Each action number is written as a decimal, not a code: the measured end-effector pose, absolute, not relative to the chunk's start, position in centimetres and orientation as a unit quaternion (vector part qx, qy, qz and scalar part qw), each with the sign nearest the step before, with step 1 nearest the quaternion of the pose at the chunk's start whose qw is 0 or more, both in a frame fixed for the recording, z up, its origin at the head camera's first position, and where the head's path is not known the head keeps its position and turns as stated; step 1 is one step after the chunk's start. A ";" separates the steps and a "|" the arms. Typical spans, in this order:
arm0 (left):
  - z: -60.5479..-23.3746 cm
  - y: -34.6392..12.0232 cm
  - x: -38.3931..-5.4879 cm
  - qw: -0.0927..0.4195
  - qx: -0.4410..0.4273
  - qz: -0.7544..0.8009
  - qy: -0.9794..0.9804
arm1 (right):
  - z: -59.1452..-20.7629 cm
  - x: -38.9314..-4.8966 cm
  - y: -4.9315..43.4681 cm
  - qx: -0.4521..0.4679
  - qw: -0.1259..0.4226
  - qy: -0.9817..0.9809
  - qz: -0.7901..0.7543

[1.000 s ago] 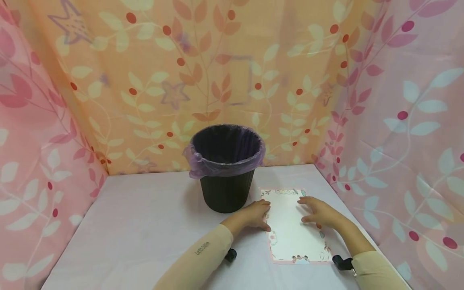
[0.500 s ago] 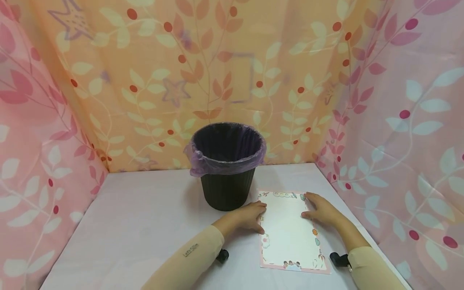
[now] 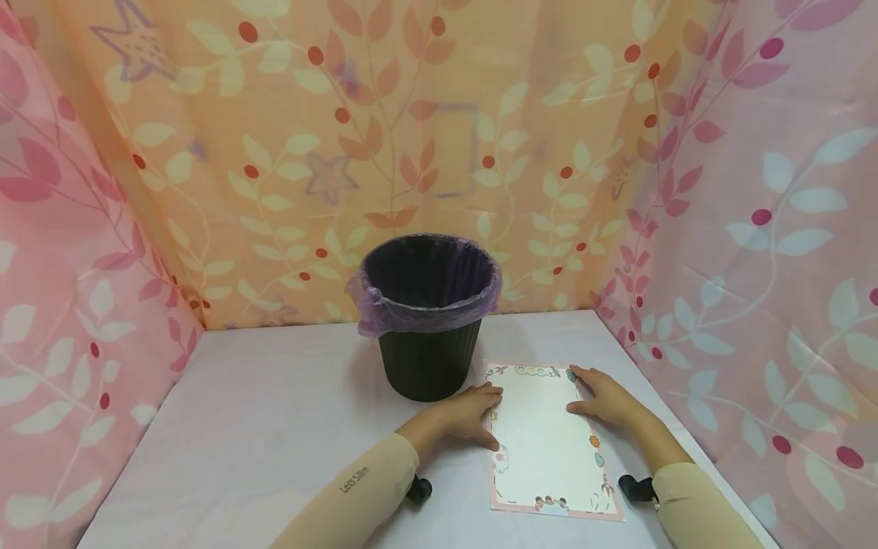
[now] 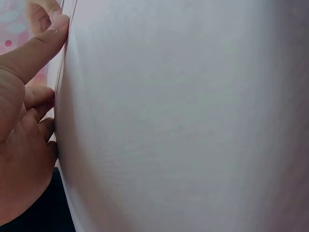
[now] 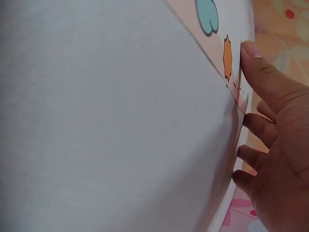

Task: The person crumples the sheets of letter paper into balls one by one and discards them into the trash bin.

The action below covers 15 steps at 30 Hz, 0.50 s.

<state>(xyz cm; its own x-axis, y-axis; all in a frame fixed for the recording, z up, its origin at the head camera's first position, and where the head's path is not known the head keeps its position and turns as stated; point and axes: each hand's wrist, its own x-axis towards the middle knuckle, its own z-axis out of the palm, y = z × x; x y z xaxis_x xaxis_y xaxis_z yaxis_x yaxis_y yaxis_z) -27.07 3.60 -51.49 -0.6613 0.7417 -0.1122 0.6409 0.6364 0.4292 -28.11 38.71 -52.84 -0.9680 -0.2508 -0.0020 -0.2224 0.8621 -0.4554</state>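
Observation:
A sheet of paper (image 3: 538,442) with a pink edge and a cartoon border lies flat on the table. My left hand (image 3: 472,415) is at its left edge, fingers spread, the thumb touching the border. Along the upper right edge rests my right hand (image 3: 605,398), its thumb and fingertips on or beside the border. In the right wrist view, the right thumb (image 5: 265,72) touches the paper's edge near an orange shape, while the other fingertips meet the table. The left wrist view has the left hand's fingertips (image 4: 50,128) down on the surface. Neither hand curls round anything.
A black bin (image 3: 428,362) lined with a purple plastic bag (image 3: 411,320) stands behind the left hand, close to the paper's top left corner. White cloth covers the table (image 3: 261,427). Patterned curtains (image 3: 288,191) enclose the back and both sides.
The paper has shifted slightly left and towards me, turning a little. My left hand has moved a bit left with it, and the right hand has come to its upper right edge.

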 end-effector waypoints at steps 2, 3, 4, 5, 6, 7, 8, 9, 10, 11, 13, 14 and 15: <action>-51.4 3.6 -27.0 0.139 0.387 0.175 0.895 | -52.8 -28.1 38.6 -0.120 0.032 0.965 -0.232; -51.4 3.6 -27.0 0.139 0.386 0.174 0.895 | -52.8 -28.1 38.6 -0.119 0.032 0.964 -0.234; -51.4 3.6 -27.0 0.139 0.386 0.173 0.895 | -52.9 -28.0 38.6 -0.120 0.031 0.964 -0.237; -51.4 3.6 -27.0 0.139 0.386 0.174 0.895 | -52.9 -28.0 38.5 -0.122 0.029 0.963 -0.240; -51.4 3.6 -27.0 0.138 0.385 0.175 0.896 | -52.9 -28.0 38.5 -0.125 0.027 0.961 -0.245; -51.5 3.6 -27.0 0.136 0.384 0.176 0.896 | -52.9 -27.9 38.5 -0.127 0.025 0.960 -0.250; -51.5 3.6 -27.0 0.135 0.383 0.178 0.896 | -52.9 -27.9 38.5 -0.129 0.022 0.958 -0.254; -51.6 3.6 -26.9 0.133 0.380 0.179 0.898 | -52.9 -27.9 38.4 -0.127 0.021 0.957 -0.261; -51.7 3.6 -26.9 0.132 0.377 0.184 0.898 | -52.9 -27.8 38.4 -0.128 0.021 0.955 -0.268; -51.7 3.6 -26.9 0.129 0.373 0.187 0.900 | -52.9 -27.7 38.3 -0.126 0.020 0.953 -0.274; -51.8 3.7 -26.8 0.122 0.365 0.191 0.903 | -52.8 -27.6 38.2 -0.113 0.019 0.952 -0.285; -51.9 3.7 -26.8 0.119 0.359 0.194 0.905 | -52.7 -27.5 38.1 -0.105 0.014 0.950 -0.293; -51.9 3.7 -26.7 0.114 0.352 0.194 0.909 | -52.6 -27.5 38.1 -0.097 0.010 0.949 -0.301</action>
<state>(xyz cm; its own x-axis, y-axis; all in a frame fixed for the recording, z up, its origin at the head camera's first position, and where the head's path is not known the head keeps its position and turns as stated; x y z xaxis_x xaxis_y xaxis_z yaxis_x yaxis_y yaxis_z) -26.74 3.75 -51.91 -0.7263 0.6837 -0.0708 0.5950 0.6769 0.4333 -27.49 38.13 -52.62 -0.9811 -0.1893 0.0394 -0.1773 0.8002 -0.5729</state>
